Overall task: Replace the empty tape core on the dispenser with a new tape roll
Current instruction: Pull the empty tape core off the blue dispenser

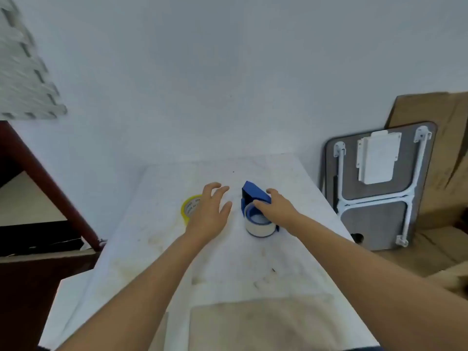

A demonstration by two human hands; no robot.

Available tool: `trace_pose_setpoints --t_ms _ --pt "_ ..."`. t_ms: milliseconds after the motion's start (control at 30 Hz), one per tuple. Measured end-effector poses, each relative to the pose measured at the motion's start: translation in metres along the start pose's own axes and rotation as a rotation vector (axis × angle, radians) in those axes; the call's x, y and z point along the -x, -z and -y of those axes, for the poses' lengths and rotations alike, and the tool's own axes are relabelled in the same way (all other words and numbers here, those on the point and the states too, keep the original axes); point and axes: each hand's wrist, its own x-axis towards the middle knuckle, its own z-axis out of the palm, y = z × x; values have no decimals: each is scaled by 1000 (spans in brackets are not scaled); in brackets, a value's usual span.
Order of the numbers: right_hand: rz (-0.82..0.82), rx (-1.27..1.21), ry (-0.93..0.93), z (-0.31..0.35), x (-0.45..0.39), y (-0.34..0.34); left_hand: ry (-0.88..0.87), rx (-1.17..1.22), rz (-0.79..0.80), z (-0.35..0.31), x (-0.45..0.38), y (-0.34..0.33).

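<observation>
A blue tape dispenser [253, 195] lies on the white table [228, 269], with a whitish core [259, 225] sitting on its round hub at the near end. My right hand [277, 207] rests on the dispenser, fingers curled over the hub's rim and the blue body. A yellow tape roll [189, 208] lies flat to the left, partly hidden by my left hand [211, 211]. That hand hovers over the roll's right side with fingers spread and nothing in it.
A folded grey table with white legs [379, 183] leans against cardboard [445, 153] at the right. A dark red wooden frame [48, 188] stands at the left. The wall is close behind the table. A beige cloth [266, 323] lies at the near edge.
</observation>
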Motion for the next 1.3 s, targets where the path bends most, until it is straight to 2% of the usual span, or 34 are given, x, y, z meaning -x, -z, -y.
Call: trace_pose_setpoints --t_ms 100,300,467,567,667,767,833,967,1067,1133,1200,1300 --pt "-30 -99 -60 -7 10 -2 146 161 -17 -6 14 -7" --pt "-13 -287 -182 -4 22 -3 343 370 110 -7 27 -18" --pt "-26 -419 -241 6 30 -13 408 524 183 -16 32 -24" --pt "-52 -605 -312 11 36 -18 445 538 164 -9 38 -23" --pt "-71 -778 -360 12 40 -26 480 653 183 -2 45 -19" --pt "-57 -871 -383 9 38 -39 432 675 239 3 52 -14" --pt "-78 -937 -384 6 37 -48 342 606 263 8 57 -12" --pt "-148 -1065 -396 3 43 -59 -14 327 40 7 65 2" --pt "-105 -1242 -424 4 50 -64 -180 266 97 0 70 12" --pt "-96 -1301 -435 4 52 -66 -202 244 157 -3 70 13" --pt "-68 -1293 -416 4 54 -67 -125 333 201 -4 71 14" --pt "-85 -1073 -328 7 55 -63 50 586 230 -4 67 19"
